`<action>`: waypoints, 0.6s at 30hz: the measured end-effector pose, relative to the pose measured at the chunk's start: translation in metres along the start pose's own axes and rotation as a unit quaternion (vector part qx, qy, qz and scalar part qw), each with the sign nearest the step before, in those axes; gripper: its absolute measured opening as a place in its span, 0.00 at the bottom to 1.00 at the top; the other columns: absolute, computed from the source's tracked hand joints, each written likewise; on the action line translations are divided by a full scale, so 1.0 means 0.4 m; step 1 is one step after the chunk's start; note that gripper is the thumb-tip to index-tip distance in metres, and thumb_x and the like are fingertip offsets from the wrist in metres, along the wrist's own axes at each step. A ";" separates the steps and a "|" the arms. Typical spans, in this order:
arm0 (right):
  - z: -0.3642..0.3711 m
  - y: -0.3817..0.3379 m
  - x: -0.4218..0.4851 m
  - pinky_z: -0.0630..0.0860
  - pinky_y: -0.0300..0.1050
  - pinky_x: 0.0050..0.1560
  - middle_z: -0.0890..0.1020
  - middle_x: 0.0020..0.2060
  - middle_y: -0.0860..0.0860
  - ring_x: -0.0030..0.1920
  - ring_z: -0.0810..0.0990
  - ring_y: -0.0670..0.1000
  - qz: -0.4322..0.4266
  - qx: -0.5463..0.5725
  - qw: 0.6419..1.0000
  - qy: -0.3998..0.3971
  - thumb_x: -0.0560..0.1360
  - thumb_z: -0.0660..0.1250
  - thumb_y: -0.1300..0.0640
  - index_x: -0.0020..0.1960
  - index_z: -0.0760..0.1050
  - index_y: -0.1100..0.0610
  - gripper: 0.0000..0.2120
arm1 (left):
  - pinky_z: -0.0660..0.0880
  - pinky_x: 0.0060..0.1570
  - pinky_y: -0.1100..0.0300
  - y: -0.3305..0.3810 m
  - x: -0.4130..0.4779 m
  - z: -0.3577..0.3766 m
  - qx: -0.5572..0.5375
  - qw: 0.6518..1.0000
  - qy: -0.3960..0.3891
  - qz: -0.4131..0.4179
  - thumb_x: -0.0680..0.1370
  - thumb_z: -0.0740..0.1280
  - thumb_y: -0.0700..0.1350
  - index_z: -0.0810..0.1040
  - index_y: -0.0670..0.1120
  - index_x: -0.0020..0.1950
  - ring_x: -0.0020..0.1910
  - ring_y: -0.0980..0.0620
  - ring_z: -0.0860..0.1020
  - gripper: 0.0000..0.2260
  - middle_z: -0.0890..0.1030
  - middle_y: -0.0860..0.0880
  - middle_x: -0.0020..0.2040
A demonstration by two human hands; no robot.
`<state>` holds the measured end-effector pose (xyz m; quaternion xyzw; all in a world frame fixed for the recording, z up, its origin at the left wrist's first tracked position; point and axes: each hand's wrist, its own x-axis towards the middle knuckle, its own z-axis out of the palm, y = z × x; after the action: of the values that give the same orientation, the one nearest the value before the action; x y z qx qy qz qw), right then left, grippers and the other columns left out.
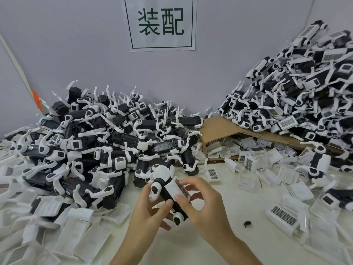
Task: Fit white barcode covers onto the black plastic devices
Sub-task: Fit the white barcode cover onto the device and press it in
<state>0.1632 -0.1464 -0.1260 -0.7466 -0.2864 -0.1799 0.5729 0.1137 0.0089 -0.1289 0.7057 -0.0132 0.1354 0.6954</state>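
Note:
I hold one black plastic device (165, 196) with white end pieces over the table, just in front of me. My left hand (148, 213) grips it from below and from the left. A white barcode cover (176, 189) lies on the device's upper side. My right hand (203, 202) pinches that cover, thumb on its near edge and fingers curled over its far edge. More white barcode covers (283, 217) lie loose on the table to the right.
A big heap of black devices (99, 142) fills the left and middle. A second heap of devices (305, 96) with covers on rises at the right over a brown cardboard box (219, 129). Loose white covers (76, 230) crowd the near left. A small black clip (247, 223) lies alone.

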 end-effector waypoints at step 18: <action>-0.003 -0.008 0.003 0.73 0.33 0.53 0.82 0.55 0.36 0.57 0.80 0.43 0.034 0.019 0.998 -0.047 0.80 0.63 0.50 0.58 0.80 0.44 0.11 | 0.78 0.33 0.55 0.003 -0.002 -0.006 -0.054 0.998 -0.009 -0.022 0.77 0.73 0.48 0.78 0.49 0.61 0.36 0.44 0.81 0.14 0.83 0.42 0.45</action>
<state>0.1623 -0.1468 -0.1225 -0.7525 -0.2907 -0.1202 0.5785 0.1123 0.0109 -0.1278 0.6687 -0.0111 0.1131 0.7348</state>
